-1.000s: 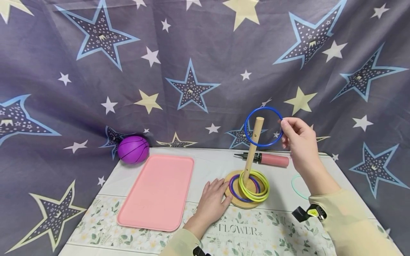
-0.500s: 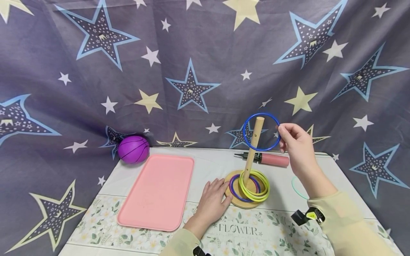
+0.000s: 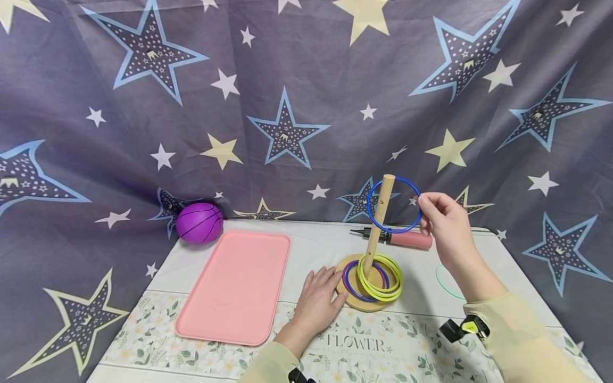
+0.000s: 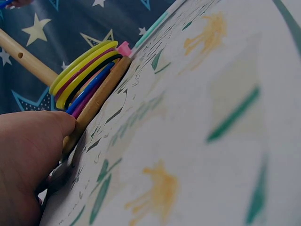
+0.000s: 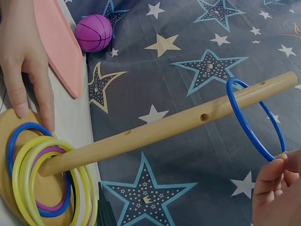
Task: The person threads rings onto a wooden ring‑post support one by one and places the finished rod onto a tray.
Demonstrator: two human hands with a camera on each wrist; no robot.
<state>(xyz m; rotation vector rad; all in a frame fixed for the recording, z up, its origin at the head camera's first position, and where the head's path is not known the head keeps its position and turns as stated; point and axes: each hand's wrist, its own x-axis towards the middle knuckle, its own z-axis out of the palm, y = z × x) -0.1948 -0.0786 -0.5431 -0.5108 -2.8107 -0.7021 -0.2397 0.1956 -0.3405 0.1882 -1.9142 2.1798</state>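
A wooden peg (image 3: pixel 375 234) rises tilted from a round wooden base (image 3: pixel 364 306). Several rings lie stacked on the base, yellow-green ones (image 3: pixel 398 287) over a blue-purple one (image 3: pixel 347 282). My right hand (image 3: pixel 422 201) pinches a blue ring (image 3: pixel 368 207) by its right edge. That ring (image 5: pixel 242 122) encircles the peg (image 5: pixel 155 132) just below its tip. My left hand (image 3: pixel 318 298) lies flat on the table with its fingertips against the base's left rim. In the left wrist view the thumb (image 4: pixel 42 136) presses the base edge (image 4: pixel 101 96).
A pink tray (image 3: pixel 237 287) lies left of the base. A purple ball (image 3: pixel 199 223) sits at the back left. A pink pump (image 3: pixel 407 239) lies behind the peg. A thin teal ring (image 3: pixel 442 284) rests on the table under my right forearm. Starred cloth hangs behind.
My right hand has lowered the blue ring, from around the peg's tip to just below it. The left hand has stayed put.
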